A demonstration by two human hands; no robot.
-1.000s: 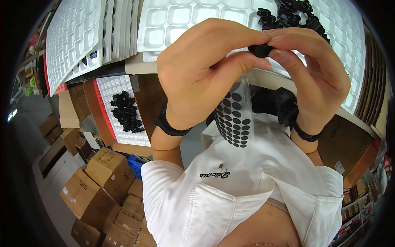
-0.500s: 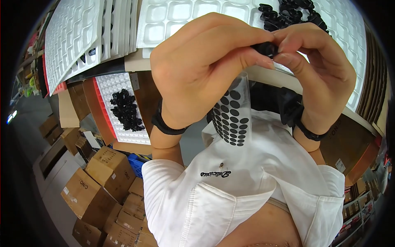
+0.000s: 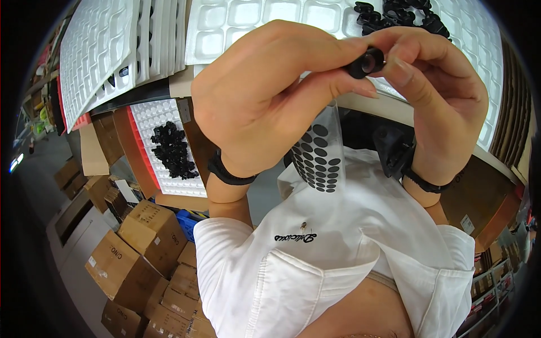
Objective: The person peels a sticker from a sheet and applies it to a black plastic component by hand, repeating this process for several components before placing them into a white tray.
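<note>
Hands (image 3: 253,98) meet at a glossy, rounded black piece (image 3: 362,64), probably plastic.

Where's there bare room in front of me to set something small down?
Bare white tray cells lie beyond your left hand, between the upright white trays and the heap of black parts; others lie between your right hand and the brown cardboard sheets. It's crowded at that heap.

Left hand (image 3: 256,98) pinches, thumb (image 3: 341,84) below; right hand (image 3: 451,93) curls inward, facing it.
</note>
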